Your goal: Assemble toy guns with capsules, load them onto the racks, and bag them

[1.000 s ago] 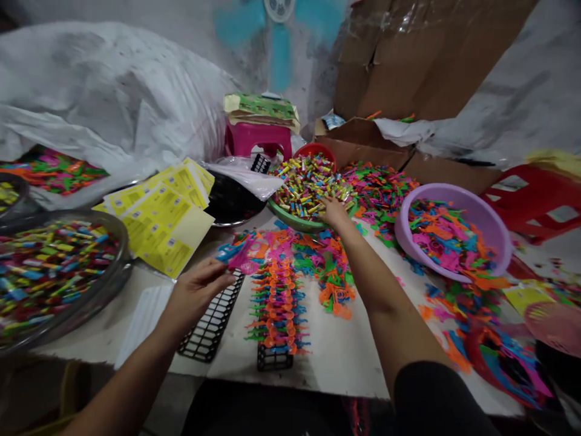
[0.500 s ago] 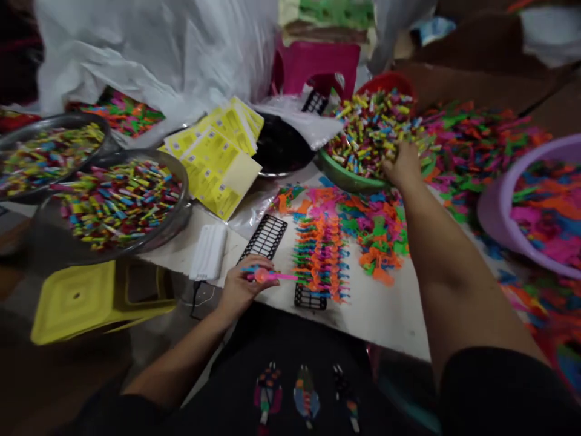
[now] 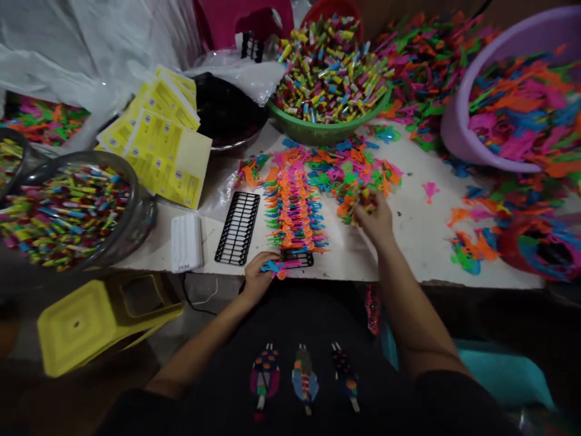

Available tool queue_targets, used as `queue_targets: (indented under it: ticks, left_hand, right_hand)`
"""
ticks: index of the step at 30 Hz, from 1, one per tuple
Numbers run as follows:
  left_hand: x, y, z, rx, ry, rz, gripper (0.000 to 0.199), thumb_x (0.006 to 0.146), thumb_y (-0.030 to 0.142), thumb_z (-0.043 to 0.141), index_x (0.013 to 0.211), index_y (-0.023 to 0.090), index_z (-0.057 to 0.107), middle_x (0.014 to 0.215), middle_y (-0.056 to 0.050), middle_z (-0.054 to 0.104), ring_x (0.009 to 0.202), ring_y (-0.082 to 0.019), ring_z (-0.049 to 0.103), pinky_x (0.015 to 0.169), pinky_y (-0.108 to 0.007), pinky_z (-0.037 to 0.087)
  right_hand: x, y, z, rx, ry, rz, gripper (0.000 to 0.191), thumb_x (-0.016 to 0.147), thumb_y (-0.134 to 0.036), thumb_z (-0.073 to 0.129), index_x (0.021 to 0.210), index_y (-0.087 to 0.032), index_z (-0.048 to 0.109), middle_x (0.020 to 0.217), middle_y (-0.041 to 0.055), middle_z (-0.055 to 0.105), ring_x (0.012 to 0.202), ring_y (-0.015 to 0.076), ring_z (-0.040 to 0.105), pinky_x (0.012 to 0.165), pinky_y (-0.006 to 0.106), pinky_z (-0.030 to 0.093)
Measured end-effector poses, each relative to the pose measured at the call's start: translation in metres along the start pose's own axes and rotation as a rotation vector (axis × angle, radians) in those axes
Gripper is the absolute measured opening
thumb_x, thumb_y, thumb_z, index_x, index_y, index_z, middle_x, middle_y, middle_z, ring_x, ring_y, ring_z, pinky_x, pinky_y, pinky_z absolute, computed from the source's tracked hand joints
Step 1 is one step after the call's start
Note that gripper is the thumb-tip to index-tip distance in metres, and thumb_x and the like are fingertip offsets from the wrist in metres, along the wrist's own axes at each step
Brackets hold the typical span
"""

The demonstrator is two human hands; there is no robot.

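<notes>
My left hand [image 3: 258,277] is at the table's front edge, its fingers closed on small plastic toy pieces [image 3: 282,266] in blue, pink and orange. Just beyond them, a neat row of similar toy pieces [image 3: 294,206] lies stacked over a black rack [image 3: 305,259]; most of that rack is hidden. My right hand [image 3: 376,221] is at the near edge of a loose heap of colourful toy pieces [image 3: 349,172]. Its fingers are pinched, with something yellowish at the tips, too small to name. A second black slotted rack [image 3: 237,227] lies flat to the left of the row.
A green bowl [image 3: 329,130] heaped with small wrapped candies stands behind the heap. At right, a purple tub [image 3: 458,130] holds more toy pieces. Left are yellow printed sheets [image 3: 158,154], a white box [image 3: 186,243] and a clear bowl [image 3: 129,233] of candies. A yellow stool [image 3: 77,324] stands below.
My right hand has left the green bowl and come nearer, to the loose heap. My left hand still holds its toy pieces near the row. The view has turned right and down.
</notes>
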State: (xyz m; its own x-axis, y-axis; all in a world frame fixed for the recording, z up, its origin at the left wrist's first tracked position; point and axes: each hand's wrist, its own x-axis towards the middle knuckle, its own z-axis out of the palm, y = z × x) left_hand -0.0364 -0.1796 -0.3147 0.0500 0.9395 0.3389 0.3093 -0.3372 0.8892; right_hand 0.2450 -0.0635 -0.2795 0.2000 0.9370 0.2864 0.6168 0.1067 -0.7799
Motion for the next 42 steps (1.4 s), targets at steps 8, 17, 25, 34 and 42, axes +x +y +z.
queue_targets:
  ticks: [8,17,25,34,42]
  left_hand:
    - [0.006,-0.002,0.006,0.096,0.026,-0.087,0.007,0.07,0.021,0.061,0.076,0.018,0.064,0.076,-0.002,0.062,0.073,-0.014,0.058,0.067,-0.026,0.046]
    - [0.009,0.005,0.016,0.102,0.188,-0.339,0.016,0.061,0.029,0.069,0.067,0.016,0.063,0.065,0.001,0.059,0.063,-0.011,0.055,0.062,-0.023,0.045]
    - [0.008,0.009,0.023,0.061,0.269,-0.402,0.018,0.059,0.027,0.07,0.067,0.014,0.061,0.064,0.001,0.06,0.063,-0.011,0.056,0.062,-0.023,0.047]
    - [0.003,0.004,0.022,0.126,0.209,-0.301,0.016,0.063,0.027,0.068,0.07,0.015,0.062,0.07,0.001,0.059,0.068,-0.011,0.057,0.068,-0.025,0.048]
    - [0.008,0.004,0.029,0.153,0.212,-0.357,0.02,0.063,0.029,0.067,0.061,0.014,0.055,0.056,0.004,0.053,0.052,-0.007,0.049,0.051,-0.019,0.042]
  right_hand:
    - [-0.067,0.012,0.02,-0.122,-0.055,0.1,0.039,0.069,-0.028,0.052,0.107,-0.018,0.052,0.099,0.0082,0.06,0.084,0.02,0.056,0.075,0.035,0.046]
    - [-0.065,0.003,0.044,-0.479,-0.076,0.026,0.042,0.077,-0.034,0.046,0.114,-0.016,0.051,0.095,0.012,0.056,0.089,0.0248,0.049,0.078,0.037,0.04]
    - [-0.066,0.012,0.046,-0.446,-0.1,0.019,0.045,0.078,-0.038,0.044,0.117,-0.016,0.048,0.098,0.0128,0.052,0.09,0.0264,0.046,0.078,0.039,0.038]
    - [-0.067,0.011,0.046,-0.417,-0.109,0.03,0.045,0.079,-0.038,0.043,0.118,-0.017,0.046,0.1,0.0126,0.051,0.092,0.027,0.044,0.079,0.04,0.036]
    - [-0.067,0.011,0.047,-0.438,-0.096,0.03,0.044,0.078,-0.038,0.046,0.117,-0.017,0.049,0.099,0.0116,0.053,0.09,0.0258,0.046,0.078,0.038,0.038]
